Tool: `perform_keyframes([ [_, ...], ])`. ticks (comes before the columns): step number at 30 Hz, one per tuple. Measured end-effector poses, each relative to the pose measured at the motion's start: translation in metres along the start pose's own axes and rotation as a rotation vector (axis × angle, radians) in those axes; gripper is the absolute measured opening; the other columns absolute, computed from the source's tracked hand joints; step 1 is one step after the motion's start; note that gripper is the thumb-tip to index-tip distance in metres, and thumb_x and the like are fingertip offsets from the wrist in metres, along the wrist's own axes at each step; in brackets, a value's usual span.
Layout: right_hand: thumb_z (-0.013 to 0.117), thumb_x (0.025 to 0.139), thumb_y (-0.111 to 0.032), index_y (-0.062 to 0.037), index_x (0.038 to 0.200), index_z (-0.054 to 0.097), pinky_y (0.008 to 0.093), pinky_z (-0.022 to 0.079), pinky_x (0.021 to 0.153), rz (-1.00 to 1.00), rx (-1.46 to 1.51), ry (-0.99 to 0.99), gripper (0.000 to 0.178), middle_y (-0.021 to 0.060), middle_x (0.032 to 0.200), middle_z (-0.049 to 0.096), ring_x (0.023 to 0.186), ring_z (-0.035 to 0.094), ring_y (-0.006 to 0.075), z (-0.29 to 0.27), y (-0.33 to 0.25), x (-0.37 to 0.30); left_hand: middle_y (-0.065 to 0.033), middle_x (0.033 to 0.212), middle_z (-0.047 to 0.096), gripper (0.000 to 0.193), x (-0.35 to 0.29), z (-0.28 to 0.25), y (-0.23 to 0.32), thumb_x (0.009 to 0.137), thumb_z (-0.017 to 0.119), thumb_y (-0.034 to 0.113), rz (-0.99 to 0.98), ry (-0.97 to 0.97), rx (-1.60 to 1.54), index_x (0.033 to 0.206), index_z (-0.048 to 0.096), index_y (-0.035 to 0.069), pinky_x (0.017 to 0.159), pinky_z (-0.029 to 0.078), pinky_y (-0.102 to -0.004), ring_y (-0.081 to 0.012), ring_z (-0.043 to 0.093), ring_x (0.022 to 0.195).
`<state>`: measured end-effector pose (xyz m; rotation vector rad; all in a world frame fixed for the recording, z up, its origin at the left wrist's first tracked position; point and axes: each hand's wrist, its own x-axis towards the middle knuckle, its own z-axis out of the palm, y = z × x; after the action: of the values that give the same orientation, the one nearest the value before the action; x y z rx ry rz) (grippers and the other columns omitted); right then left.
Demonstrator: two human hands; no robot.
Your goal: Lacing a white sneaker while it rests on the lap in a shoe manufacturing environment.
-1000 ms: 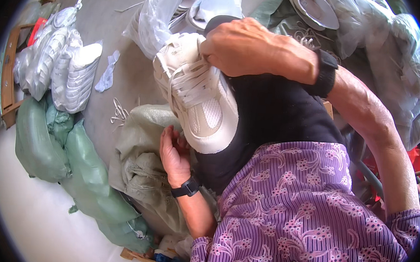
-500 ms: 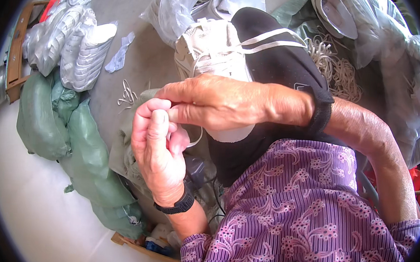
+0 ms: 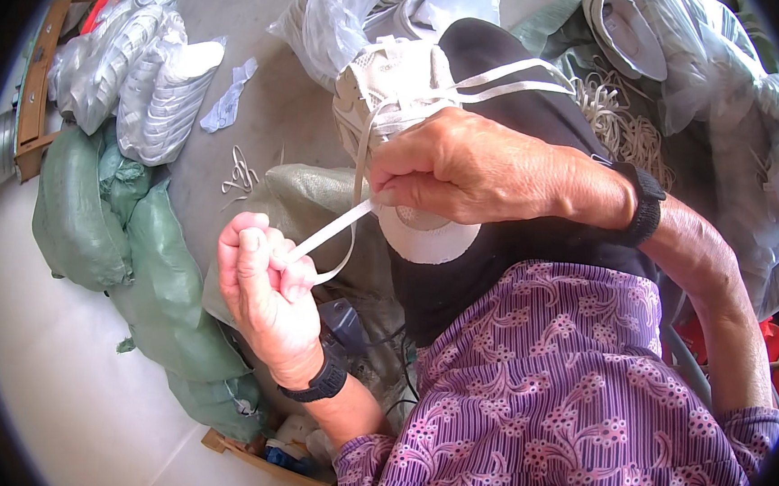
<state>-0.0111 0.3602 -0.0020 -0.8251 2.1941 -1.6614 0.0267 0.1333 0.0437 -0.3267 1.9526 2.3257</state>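
The scene is seen from the person's own head, through the left of two side-by-side fisheye lenses, aimed steeply downward so that the purple patterned shirt [image 3: 533,388] is viewed from above at lower right. The left hand [image 3: 267,293] and right hand [image 3: 467,167] are taken in from close by around the middle, with the grey floor [image 3: 285,123] shown farther off. Outlines are curved toward the rim, and the corners are blacked out.

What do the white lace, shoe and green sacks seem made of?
Lace: probably woven textile, matte; it's flat and hangs in a soft loop.
Shoe: perhaps synthetic leather or fabric; its front looks smooth and dull, but much is hidden.
Green sacks: likely woven plastic, with a slight sheen and creases.
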Motion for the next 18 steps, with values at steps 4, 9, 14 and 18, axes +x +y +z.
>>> perform_keyframes([
  [4,0.059,0.084,-0.013,-0.0023,0.085,0.064,0.0399,0.051,0.066,-0.005,-0.009,0.117,0.012,0.0167,0.073,0.064,0.073,0.064,0.0341,-0.003,0.009,-0.008,0.0026,0.068,0.041,0.018,0.002,-0.009,-0.006,0.098,0.050,0.020,0.016,0.056,0.050,0.106,0.053,0.005,0.043,0.029,-0.0203,-0.0049,0.031,0.047],
  [9,0.059,0.083,-0.010,-0.0024,0.087,0.064,0.0392,0.052,0.067,0.005,-0.019,0.147,0.010,0.0161,0.074,0.065,0.074,0.065,0.0331,-0.006,0.011,-0.010,0.0026,0.068,0.043,0.017,0.009,-0.011,-0.022,0.096,0.055,0.022,-0.032,0.106,0.072,0.103,0.056,0.006,0.042,0.028,-0.0191,-0.0041,0.033,0.046],
  [14,0.059,0.083,-0.010,-0.0021,0.087,0.064,0.0392,0.052,0.067,0.024,-0.105,0.194,0.010,0.0159,0.074,0.065,0.075,0.066,0.0334,-0.010,0.015,-0.010,0.0031,0.066,0.041,0.015,0.017,-0.015,-0.043,0.094,0.058,0.022,-0.040,0.173,0.151,0.097,0.058,0.007,0.040,0.026,-0.0188,-0.0039,0.032,0.044],
  [18,0.060,0.081,-0.010,-0.0028,0.087,0.064,0.0399,0.052,0.067,0.016,-0.122,0.215,0.011,0.0157,0.073,0.065,0.075,0.066,0.0340,-0.006,0.014,-0.008,0.0032,0.084,0.052,0.019,0.020,-0.015,-0.062,0.094,0.057,0.020,0.127,0.157,0.650,0.104,0.058,0.003,0.068,0.042,-0.0211,-0.0055,0.048,0.075],
])
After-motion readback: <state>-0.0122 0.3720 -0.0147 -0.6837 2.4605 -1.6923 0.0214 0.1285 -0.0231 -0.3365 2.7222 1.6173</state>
